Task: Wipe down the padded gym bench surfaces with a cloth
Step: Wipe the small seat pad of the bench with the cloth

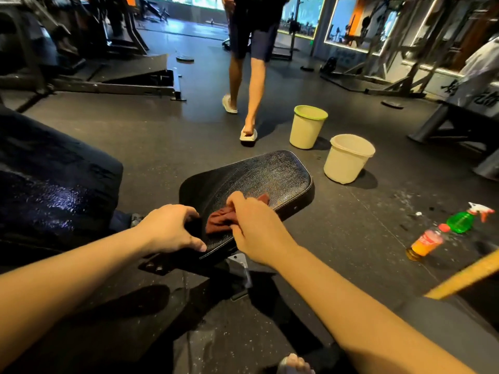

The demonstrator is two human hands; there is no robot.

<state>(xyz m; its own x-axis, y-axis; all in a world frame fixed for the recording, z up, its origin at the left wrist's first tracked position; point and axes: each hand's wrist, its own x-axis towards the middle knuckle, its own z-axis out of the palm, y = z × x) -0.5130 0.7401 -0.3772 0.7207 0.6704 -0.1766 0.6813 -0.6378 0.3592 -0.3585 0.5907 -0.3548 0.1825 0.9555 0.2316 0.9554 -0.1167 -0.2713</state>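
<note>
Right hand [253, 225] is down on the seat pad [259, 176], fingers curled round a bunched maroon cloth [219, 220], pressing it onto the black vinyl at the pad's narrow near end. The cloth pokes out on both sides of that hand: most of it toward the left hand, and a small corner beyond the fingers.

Just beside that grip, the left hand [170, 229] clamps the same pad's near edge, thumb along the stitched rim and fingers hooked over the end. The hands are close together with the cloth between them. Beyond the grip the pad widens out, its pebbled surface shining wet. Off to the left of the hands, the big backrest pad [54, 190] glistens too.

Past the pad and to the right of the grip, two buckets stand on the rubber floor [162, 136]: a white bucket [347, 160] nearer, and a green-rimmed bucket [307, 128] behind it. Well out to the right of the cloth hand sit a green spray bottle [463, 219] and an orange drink bottle [426, 242], near each other. Straight ahead, beyond the pad, another person [251, 63] in dark shorts and pale slippers is mid-step, one heel lifted, back to us.
</note>
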